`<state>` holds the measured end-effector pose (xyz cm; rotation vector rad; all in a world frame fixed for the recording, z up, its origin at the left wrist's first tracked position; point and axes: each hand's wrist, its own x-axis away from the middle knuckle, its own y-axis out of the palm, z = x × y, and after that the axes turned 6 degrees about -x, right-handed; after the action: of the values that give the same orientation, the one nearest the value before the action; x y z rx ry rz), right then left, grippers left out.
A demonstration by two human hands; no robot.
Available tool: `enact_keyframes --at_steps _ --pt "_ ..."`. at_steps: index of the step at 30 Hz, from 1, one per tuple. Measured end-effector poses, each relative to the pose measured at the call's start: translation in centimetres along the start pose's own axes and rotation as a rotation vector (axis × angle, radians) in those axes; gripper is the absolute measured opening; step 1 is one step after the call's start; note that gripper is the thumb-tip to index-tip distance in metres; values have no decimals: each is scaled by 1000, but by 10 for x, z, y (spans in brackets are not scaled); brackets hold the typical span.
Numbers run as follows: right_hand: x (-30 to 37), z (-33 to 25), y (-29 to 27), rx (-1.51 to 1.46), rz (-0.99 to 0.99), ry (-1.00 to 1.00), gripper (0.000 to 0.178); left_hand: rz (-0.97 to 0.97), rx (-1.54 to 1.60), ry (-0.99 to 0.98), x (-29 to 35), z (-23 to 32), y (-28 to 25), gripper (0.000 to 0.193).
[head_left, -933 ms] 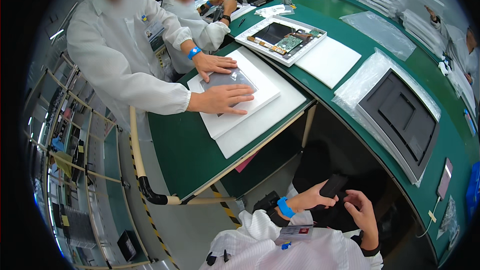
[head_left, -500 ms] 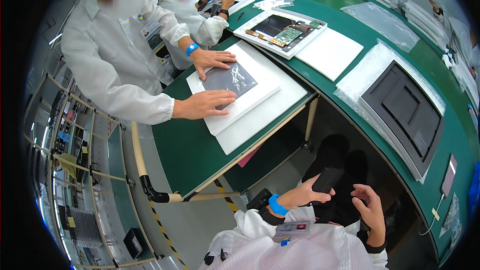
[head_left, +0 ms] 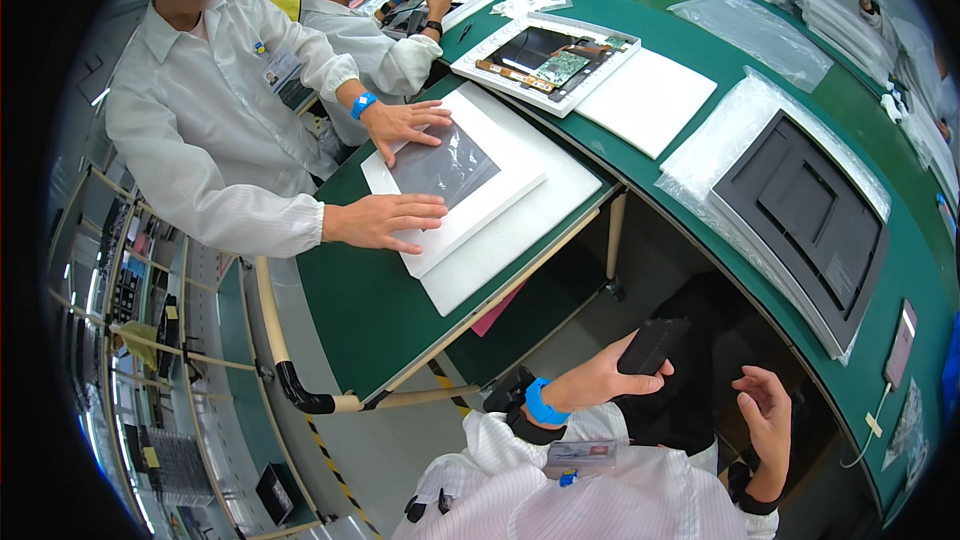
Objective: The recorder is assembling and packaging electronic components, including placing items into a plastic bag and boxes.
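Near the lower middle, my left hand is closed around a flat, black, rectangular object, whose kind I cannot make out. A blue strap circles my left wrist. My right hand is held up at the lower right, apart from the object, with its fingers loosely bent and nothing in them. Both hands are in front of my body, below the edge of the green table.
Across from me, a co-worker rests both hands on a white frame with a grey panel. An opened device with a circuit board lies farther back. On the right are a dark frame on bubble wrap and a cabled phone.
My right hand has shifted slightly right, away from my left. The black object stays in my left hand. The whole view has moved slightly, and the co-worker's hands remain on the white frame.
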<state>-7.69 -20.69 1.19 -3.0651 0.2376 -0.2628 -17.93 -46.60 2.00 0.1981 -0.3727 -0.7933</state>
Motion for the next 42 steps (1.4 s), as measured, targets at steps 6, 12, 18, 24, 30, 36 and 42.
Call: enact_keyframes --at_steps 6,12,18,24,30,36,42 --pt "-4 4 -2 -40 -9 -5 34 205 160 22 6 22 -22 35" --pt "-15 14 -7 -94 -15 -27 41 685 222 339 28 58 -84 30" --pt "-30 19 0 -190 -69 -22 48 868 109 326 30 71 -124 73" --pt "-34 22 -4 -189 -77 -17 53 909 53 302 18 59 -127 99" --pt "-34 22 -12 -233 8 7 55 846 109 248 12 51 -121 87" --pt "-33 20 -13 -266 34 -2 52 800 106 258 13 49 -117 87" --pt "-30 19 -15 -255 34 -19 50 764 106 233 11 48 -118 88"
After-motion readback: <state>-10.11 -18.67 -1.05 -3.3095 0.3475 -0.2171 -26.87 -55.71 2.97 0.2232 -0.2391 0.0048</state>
